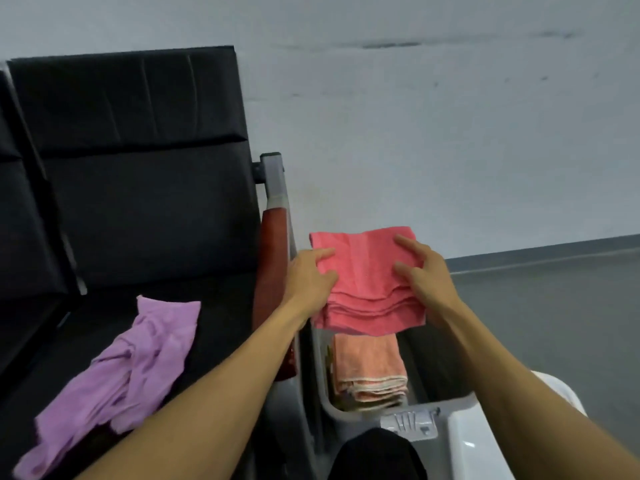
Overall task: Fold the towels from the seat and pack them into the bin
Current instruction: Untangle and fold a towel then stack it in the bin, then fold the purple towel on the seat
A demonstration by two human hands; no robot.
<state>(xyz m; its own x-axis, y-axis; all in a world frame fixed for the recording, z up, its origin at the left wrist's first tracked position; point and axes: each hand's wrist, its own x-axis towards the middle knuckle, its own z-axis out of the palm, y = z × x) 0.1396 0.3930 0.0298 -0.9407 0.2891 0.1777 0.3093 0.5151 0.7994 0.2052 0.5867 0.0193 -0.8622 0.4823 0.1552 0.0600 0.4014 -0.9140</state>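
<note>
A folded red towel [367,271] hangs in the air above the grey bin [349,415]. My left hand [310,275] grips its left edge, thumb on top. My right hand [427,275] grips its right edge, fingers spread over the top. Inside the bin, right below, lies a folded peach towel [370,367]. A crumpled purple towel [121,368] lies unfolded on the black seat [221,327] at the left.
A red-padded armrest [273,258] on a grey frame stands between the seat and the bin. The black backrest [138,161] rises behind the seat. A white object [485,445] lies by the bin's near rim. A grey wall is behind.
</note>
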